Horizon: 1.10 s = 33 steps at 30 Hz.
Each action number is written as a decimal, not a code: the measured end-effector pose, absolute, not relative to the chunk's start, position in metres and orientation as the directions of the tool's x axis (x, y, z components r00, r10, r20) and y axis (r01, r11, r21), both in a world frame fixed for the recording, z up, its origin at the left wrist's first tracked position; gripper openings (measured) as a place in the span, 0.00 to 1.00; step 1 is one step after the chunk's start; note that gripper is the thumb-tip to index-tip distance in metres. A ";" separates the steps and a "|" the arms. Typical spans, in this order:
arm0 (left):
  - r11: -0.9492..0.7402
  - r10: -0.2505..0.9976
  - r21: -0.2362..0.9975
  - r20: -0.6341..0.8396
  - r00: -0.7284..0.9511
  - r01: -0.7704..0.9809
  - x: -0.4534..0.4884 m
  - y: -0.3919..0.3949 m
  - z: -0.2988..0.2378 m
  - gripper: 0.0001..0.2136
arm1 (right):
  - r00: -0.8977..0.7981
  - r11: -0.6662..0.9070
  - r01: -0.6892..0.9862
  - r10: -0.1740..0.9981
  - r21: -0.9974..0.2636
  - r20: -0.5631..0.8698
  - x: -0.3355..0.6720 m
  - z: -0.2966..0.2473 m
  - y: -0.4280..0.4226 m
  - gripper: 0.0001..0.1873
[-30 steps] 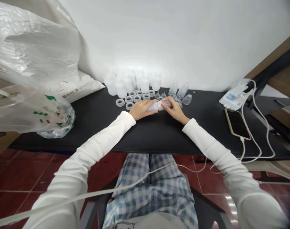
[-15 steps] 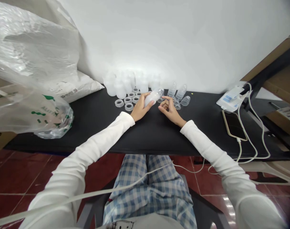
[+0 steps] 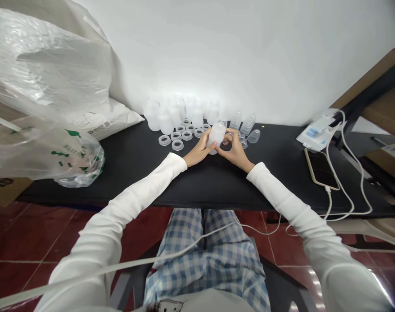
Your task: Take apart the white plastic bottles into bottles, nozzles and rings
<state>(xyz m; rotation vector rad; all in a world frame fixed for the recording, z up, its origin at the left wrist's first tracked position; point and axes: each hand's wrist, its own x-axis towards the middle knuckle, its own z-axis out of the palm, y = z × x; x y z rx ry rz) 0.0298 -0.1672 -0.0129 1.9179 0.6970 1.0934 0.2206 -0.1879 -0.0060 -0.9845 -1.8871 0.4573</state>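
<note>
A milky white baby bottle (image 3: pixel 216 133) with a clear cap on its top stands nearly upright between both hands, over the black table. My left hand (image 3: pixel 199 150) is closed around its left side. From the right, my right hand (image 3: pixel 234 149) grips the same bottle with thumb and fingertips. Clear ring collars (image 3: pixel 177 144) lie in a loose group to the left of the hands. Several white bottles (image 3: pixel 166 121) stand behind them along the wall. Beyond my right hand are clear dome caps (image 3: pixel 247 125), some upright, one lying tilted.
A clear plastic bag (image 3: pixel 70 160) and a big white sack (image 3: pixel 54 65) fill the left side. To the right, a phone (image 3: pixel 322 168) lies plugged in beside a white power strip (image 3: pixel 314 133) with loose cables. A white cord (image 3: pixel 171 253) crosses over my lap.
The bottle has gone from tilted to nearly upright. My right hand, apart from the bottle before, has moved onto it and taken hold.
</note>
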 end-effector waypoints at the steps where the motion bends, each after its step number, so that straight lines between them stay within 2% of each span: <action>1: -0.517 0.748 0.855 0.428 0.507 0.041 0.029 -0.168 -0.011 0.35 | -0.237 0.614 0.449 0.783 -0.649 0.576 0.222 -0.004 -0.188 0.39; 4: -0.493 0.723 0.870 0.410 0.556 0.000 0.028 -0.170 -0.007 0.35 | -0.192 0.621 0.476 0.764 -0.622 0.616 0.228 0.005 -0.189 0.34; 7: -0.512 0.753 0.856 0.410 0.515 0.067 0.027 -0.169 -0.008 0.36 | -0.131 0.612 0.509 0.750 -0.605 0.649 0.237 0.014 -0.189 0.33; 10: -0.530 0.759 0.840 0.409 0.507 0.117 0.025 -0.167 -0.012 0.36 | -0.144 0.609 0.518 0.755 -0.601 0.640 0.241 0.017 -0.188 0.36; 14: -0.575 0.733 0.809 0.443 0.516 0.123 0.021 -0.169 -0.008 0.38 | -0.249 0.617 0.476 0.778 -0.627 0.577 0.234 0.009 -0.189 0.42; 17: -0.614 0.717 0.781 0.490 0.496 0.115 0.018 -0.176 0.001 0.35 | -0.241 0.603 0.448 0.792 -0.660 0.560 0.230 0.005 -0.188 0.41; 19: -0.642 0.716 0.755 0.527 0.457 0.135 0.016 -0.179 0.005 0.32 | -0.140 0.578 0.488 0.792 -0.655 0.594 0.236 0.009 -0.186 0.40; 21: -0.673 0.721 0.707 0.561 0.407 0.218 0.014 -0.181 0.009 0.27 | 0.039 0.509 0.606 0.749 -0.611 0.662 0.251 0.019 -0.182 0.40; 24: -0.663 0.744 0.589 0.584 0.324 0.462 0.012 -0.183 0.012 0.21 | 0.310 0.308 0.766 0.592 -0.564 0.744 0.287 0.038 -0.176 0.37; 27: -0.505 0.803 0.487 0.568 0.181 0.713 0.013 -0.186 0.013 0.19 | 0.439 0.162 0.818 0.443 -0.552 0.781 0.328 0.046 -0.171 0.35; 30: -0.348 0.835 0.437 0.547 0.062 0.830 0.016 -0.191 0.010 0.24 | 0.450 0.078 0.824 0.511 -0.561 0.732 0.362 0.032 -0.162 0.31; 33: -0.285 0.848 0.392 0.529 0.039 0.875 0.017 -0.194 -0.001 0.27 | 0.491 -0.043 0.809 0.596 -0.586 0.635 0.381 0.011 -0.151 0.31</action>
